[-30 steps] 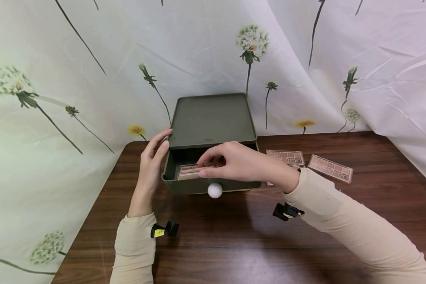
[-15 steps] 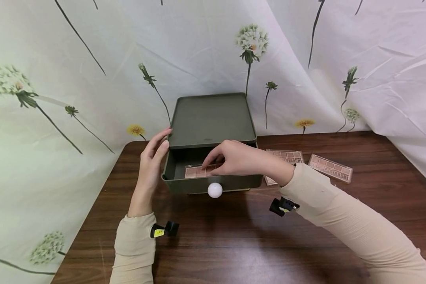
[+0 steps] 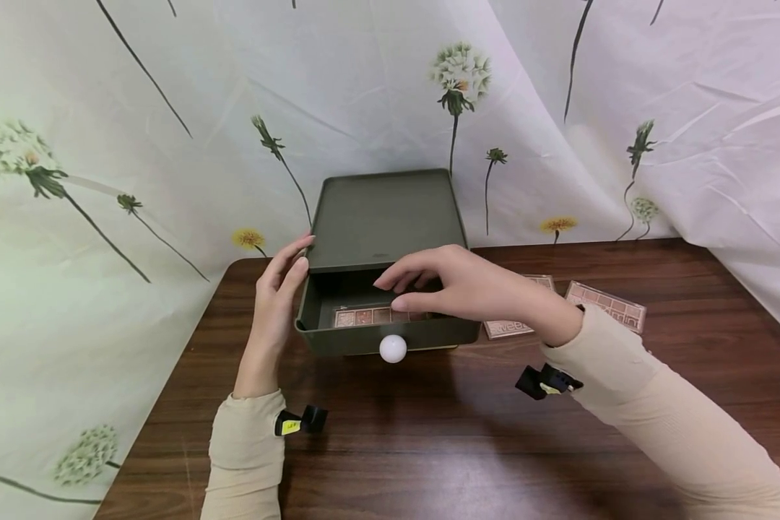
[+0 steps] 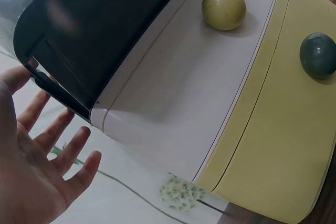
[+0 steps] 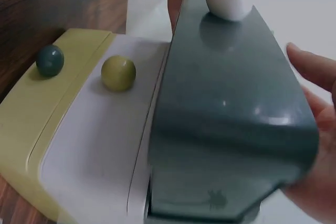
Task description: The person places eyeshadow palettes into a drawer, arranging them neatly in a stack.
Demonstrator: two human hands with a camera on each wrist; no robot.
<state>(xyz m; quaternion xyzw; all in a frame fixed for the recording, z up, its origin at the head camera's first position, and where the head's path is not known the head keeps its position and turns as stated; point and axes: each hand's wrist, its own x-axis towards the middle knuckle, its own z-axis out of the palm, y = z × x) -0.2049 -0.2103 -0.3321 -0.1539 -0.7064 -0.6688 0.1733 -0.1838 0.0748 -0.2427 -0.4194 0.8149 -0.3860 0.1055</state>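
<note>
A small three-drawer chest has its dark green top drawer point(image 3: 338, 342) pulled out by a white knob point(image 3: 393, 349). Inside that drawer lies an eyeshadow palette point(image 3: 364, 316) with a clear lid, its right part hidden by my right hand point(image 3: 468, 285). That hand hovers over the drawer, fingers loosely bent, thumb apart, holding nothing. In the right wrist view my right hand point(image 5: 320, 114) shows beside the green drawer. My left hand point(image 3: 274, 303) steadies the chest's left side with spread fingers; in the left wrist view its fingertips point(image 4: 65, 116) are at the green edge.
On the brown table, right of the chest, several more palettes lie flat: one palette point(image 3: 604, 303) at an angle, another palette point(image 3: 510, 330) partly under my right forearm. Below, a white drawer point(image 4: 173, 87) and a yellow drawer point(image 4: 273, 129) are closed. A flower-print cloth point(image 3: 377, 87) hangs behind.
My right hand has let go of the palette in the drawer, its fingers parting as it rises and shifts right. My left hand has stayed on the chest's side.
</note>
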